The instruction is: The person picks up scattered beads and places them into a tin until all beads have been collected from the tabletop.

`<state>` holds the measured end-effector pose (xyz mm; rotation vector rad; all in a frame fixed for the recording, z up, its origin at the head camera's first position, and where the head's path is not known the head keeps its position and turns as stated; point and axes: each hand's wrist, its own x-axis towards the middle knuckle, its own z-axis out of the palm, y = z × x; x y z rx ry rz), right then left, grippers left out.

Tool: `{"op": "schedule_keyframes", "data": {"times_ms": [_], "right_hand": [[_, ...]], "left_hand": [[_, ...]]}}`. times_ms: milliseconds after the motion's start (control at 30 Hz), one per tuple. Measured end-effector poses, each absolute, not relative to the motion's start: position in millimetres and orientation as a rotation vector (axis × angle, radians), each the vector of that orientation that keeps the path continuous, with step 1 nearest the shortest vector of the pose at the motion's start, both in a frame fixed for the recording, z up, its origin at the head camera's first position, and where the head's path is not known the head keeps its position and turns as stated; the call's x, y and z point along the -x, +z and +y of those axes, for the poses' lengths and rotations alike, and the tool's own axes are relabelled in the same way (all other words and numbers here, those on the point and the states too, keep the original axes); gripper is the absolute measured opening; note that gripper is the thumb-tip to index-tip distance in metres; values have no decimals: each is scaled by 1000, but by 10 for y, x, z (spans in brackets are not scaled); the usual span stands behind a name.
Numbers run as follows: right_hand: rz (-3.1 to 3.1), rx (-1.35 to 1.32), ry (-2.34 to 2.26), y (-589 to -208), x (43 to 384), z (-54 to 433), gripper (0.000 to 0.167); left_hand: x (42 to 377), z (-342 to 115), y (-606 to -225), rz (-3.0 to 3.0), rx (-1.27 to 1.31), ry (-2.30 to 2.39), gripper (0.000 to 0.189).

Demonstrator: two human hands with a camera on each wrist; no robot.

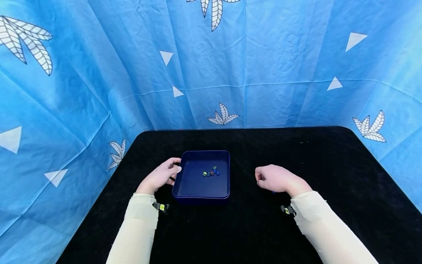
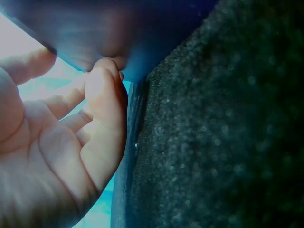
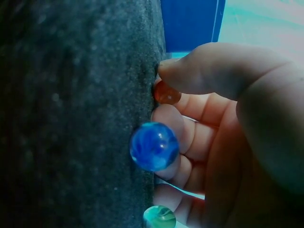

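Note:
A dark blue square tray (image 1: pixel 201 189) stands on the black table, with several marbles (image 1: pixel 212 173) lying together inside it. My left hand (image 1: pixel 161 176) holds the tray's left side, thumb at the rim and bent fingers against the outer wall (image 2: pixel 118 28). To the right of the tray, my right hand (image 1: pixel 275 178) is low at the tabletop. In the right wrist view its thumb and forefinger pinch an orange marble (image 3: pixel 167 93). A blue marble (image 3: pixel 154 146) and a green swirled marble (image 3: pixel 160 217) lie on the cloth near the curled fingers.
Black cloth (image 1: pixel 244 231) covers the table. A blue curtain (image 1: pixel 277 55) with white leaf and triangle prints hangs behind it and along both sides. Each wrist wears a strapped camera, such as the left wrist camera (image 1: pixel 161 207).

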<state>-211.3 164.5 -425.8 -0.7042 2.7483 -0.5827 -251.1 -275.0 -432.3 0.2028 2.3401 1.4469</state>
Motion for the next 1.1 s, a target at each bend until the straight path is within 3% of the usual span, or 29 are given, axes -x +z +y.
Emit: {"op": "schedule_keyframes", "data": {"times_ms": [533, 1100], "right_hand": [[2875, 809, -704, -4177, 2130, 1476, 15], [2893, 1037, -701, -3945, 2103, 904, 18]], "left_hand": [[2534, -2754, -4328, 2330, -237, 1461, 50], [2535, -2748, -4354, 2273, -230, 1514, 50]]}}
